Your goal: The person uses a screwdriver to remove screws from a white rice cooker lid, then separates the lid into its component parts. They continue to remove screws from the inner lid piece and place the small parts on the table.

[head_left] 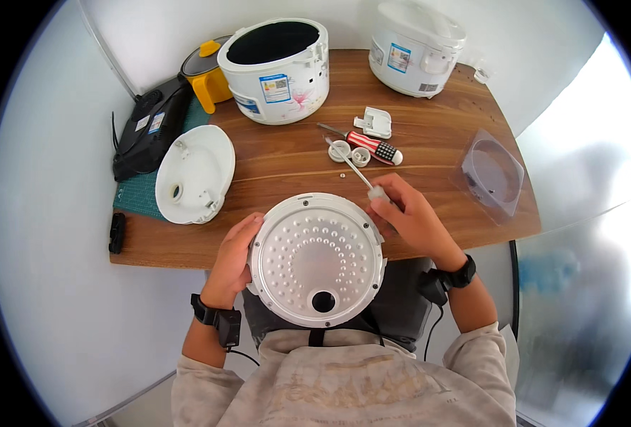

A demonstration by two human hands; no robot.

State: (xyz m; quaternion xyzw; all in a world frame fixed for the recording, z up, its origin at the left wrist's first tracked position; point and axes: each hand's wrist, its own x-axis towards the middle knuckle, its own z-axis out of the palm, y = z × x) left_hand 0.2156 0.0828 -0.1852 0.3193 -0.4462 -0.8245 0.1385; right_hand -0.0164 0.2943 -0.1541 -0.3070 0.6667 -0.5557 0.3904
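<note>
A round rice cooker inner lid (314,249), dimpled metal with a white rim, screws around its edge and a hole near the bottom, rests at the table's front edge over my lap. My left hand (238,250) grips its left side. In my right hand (404,211) is a screwdriver (359,173) with a clear handle, its shaft pointing up and left toward two small round white caps (360,156). Beside the caps lies a second screwdriver (376,148) with a red, white and black handle. A tiny white piece (342,175) sits just below them.
A white rice cooker body (292,92) stands open at the back, near a yellow pot (214,89) and a black appliance (152,128). Left lies a white outer lid (200,171) on a green mat (136,195). Another cooker (415,60) and a clear plastic tray (492,174) stand right.
</note>
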